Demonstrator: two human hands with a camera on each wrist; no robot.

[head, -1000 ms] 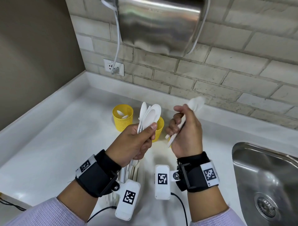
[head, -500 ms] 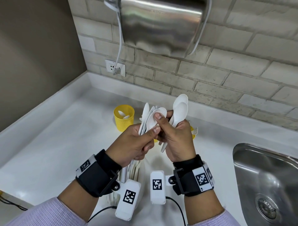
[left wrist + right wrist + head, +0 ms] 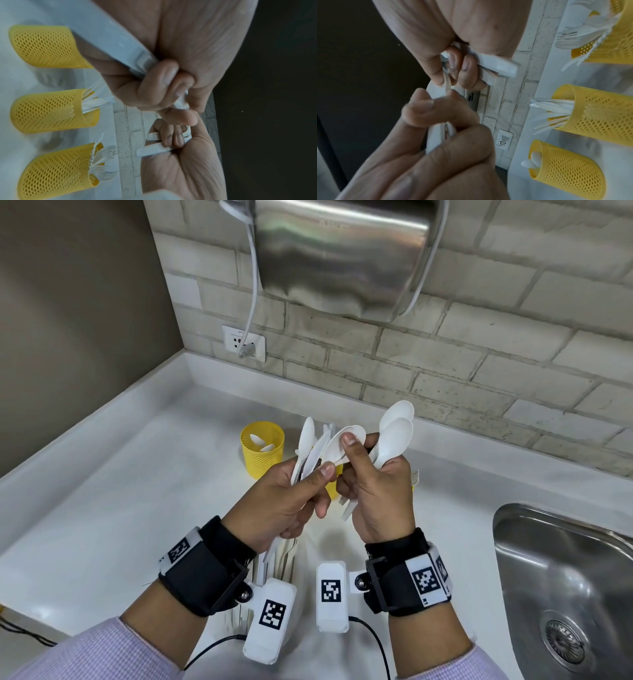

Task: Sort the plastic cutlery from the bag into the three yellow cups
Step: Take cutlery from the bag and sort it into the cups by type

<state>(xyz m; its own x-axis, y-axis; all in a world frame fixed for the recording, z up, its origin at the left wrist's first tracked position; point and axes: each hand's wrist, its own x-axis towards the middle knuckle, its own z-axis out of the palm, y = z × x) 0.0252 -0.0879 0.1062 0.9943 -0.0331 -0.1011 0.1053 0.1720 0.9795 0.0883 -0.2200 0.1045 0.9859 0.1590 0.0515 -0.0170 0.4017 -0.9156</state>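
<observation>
At the far left of the white bench [image 3: 102,508] stands a yellow mesh cup [image 3: 262,448] with a few white spoon bowls showing inside it; the wrist views show two more cups in the same row, the middle cup [image 3: 51,111] holding knives and the third cup [image 3: 58,170] holding forks. Just near of the left cup, the left hand [image 3: 284,505] is raised above the bench, its fingers and thumb curled round a bundle of white plastic cutlery [image 3: 310,450] that stands upright, a spoon bowl and a serrated knife blade showing at the top and the handles hanging below the palm. To its right, touching it, the right hand [image 3: 373,498] pinches one spoon [image 3: 342,445] of that bundle by the bowl between thumb and forefinger, while its other fingers are clenched on two stacked spoons [image 3: 394,433] whose bowls point up and to the far right. Both wrists carry black straps with white marked camera boxes. Further right a steel sink [image 3: 565,577] is sunk into the bench. On the brick wall behind hang a steel hand dryer [image 3: 339,254] and, to its left, a wall socket [image 3: 244,343] with a white cable plugged in.
</observation>
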